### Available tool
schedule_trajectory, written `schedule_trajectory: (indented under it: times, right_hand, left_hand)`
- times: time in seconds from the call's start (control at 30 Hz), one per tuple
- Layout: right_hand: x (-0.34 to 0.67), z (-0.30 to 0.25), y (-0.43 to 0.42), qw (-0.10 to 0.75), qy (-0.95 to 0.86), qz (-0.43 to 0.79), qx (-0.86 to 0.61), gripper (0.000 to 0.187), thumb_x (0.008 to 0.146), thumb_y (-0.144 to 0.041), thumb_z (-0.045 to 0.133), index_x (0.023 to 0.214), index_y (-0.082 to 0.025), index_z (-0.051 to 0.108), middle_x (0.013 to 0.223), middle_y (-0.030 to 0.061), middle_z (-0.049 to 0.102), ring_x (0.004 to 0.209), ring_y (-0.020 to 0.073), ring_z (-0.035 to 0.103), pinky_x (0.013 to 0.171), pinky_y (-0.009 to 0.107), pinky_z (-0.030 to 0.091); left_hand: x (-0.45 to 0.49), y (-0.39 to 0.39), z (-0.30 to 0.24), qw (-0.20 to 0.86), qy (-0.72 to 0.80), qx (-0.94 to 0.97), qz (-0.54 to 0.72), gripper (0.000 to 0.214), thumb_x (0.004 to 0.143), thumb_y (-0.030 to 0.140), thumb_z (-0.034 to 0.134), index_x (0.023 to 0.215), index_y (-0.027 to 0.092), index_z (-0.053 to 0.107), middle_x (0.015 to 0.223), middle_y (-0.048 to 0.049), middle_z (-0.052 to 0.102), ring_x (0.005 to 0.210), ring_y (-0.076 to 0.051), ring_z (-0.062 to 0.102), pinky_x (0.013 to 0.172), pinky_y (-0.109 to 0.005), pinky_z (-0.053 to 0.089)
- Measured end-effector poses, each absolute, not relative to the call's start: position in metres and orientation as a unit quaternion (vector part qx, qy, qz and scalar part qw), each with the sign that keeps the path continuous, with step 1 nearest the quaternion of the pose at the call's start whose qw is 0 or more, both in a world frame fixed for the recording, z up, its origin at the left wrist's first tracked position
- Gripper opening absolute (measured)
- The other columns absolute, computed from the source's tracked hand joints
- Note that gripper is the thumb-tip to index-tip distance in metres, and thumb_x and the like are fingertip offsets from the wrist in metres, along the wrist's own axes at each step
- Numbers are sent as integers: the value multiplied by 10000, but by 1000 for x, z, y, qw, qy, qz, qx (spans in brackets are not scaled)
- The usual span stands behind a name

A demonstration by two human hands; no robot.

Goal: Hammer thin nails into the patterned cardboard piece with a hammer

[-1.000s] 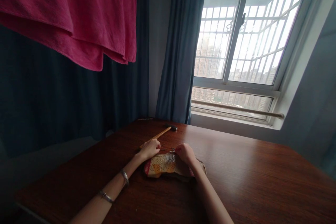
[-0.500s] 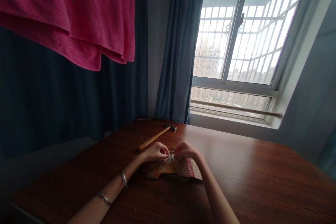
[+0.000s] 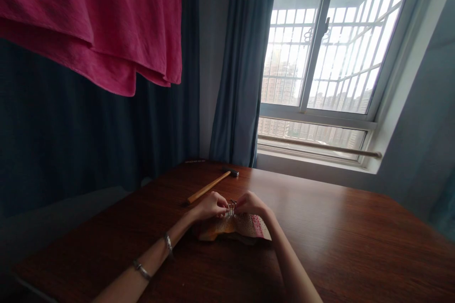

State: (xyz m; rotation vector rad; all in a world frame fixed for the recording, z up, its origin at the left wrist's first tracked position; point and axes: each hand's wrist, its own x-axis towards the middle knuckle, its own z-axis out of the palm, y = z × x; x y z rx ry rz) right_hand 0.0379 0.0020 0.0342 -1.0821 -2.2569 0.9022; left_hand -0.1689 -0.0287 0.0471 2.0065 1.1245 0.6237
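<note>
A patterned piece of cloth [image 3: 245, 228], cream with dark specks, a pink band and an orange part, lies rumpled on the table in front of me. At its far edge stands a small metal curtain hook [image 3: 231, 209] with several thin prongs side by side. My left hand [image 3: 213, 205] pinches at the hook's left side, fingers closed. From the right, my right hand [image 3: 250, 203] pinches at its other side, also closed. The fingertips partly hide where metal and cloth meet.
Beyond my left hand a hammer with a wooden handle [image 3: 209, 188] lies on the brown wooden table [image 3: 348, 241]. A pink towel [image 3: 142, 33] hangs at upper left before dark blue curtains [image 3: 238, 80]. A barred window [image 3: 320, 66] is behind the table.
The cloth's right corner has drawn slightly left. The hook's prongs look a little more tilted between my fingers, and my right hand has shifted slightly left.
</note>
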Motion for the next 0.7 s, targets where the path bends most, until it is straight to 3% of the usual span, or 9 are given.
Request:
schedule_trajectory:
  times: [0.27, 0.43, 0.53, 0.7]
  right_hand:
    - [40, 39, 1, 241, -822, 329, -397, 188, 581, -292, 668, 649, -121, 706, 484, -50, 522, 495, 73, 424, 448, 181, 293]
    - [39, 40, -1, 241, -819, 332, -402, 165, 588, -265, 664, 664, -124, 702, 515, -29, 574, 491, 79, 470, 442, 175, 323]
    - [37, 41, -1, 247, -812, 328, -415, 191, 661, -278, 611, 743, -125, 690, 590, 2, 629, 494, 81, 514, 448, 173, 358]
    - [32, 39, 1, 279, -802, 257, -462, 178, 708, -255, 579, 775, -114, 664, 692, 43, 663, 582, 103, 559, 492, 180, 380]
  left_hand:
    - [-173, -27, 52, 415, 430, 757, 264, 345, 678, 458, 576, 774, 126, 575, 676, -47, 659, 591, -166, 616, 559, -261, 461]
    - [-175, -24, 51, 442, 431, 746, 249, 369, 669, 481, 582, 772, 130, 539, 683, -44, 654, 614, -170, 621, 580, -269, 466]
    - [-177, -23, 50, 444, 424, 750, 247, 356, 671, 467, 584, 771, 127, 543, 688, -45, 656, 621, -172, 622, 580, -267, 467]
    - [-176, -23, 50, 454, 429, 740, 250, 349, 662, 452, 590, 771, 122, 555, 690, -47, 659, 626, -169, 621, 574, -258, 459]
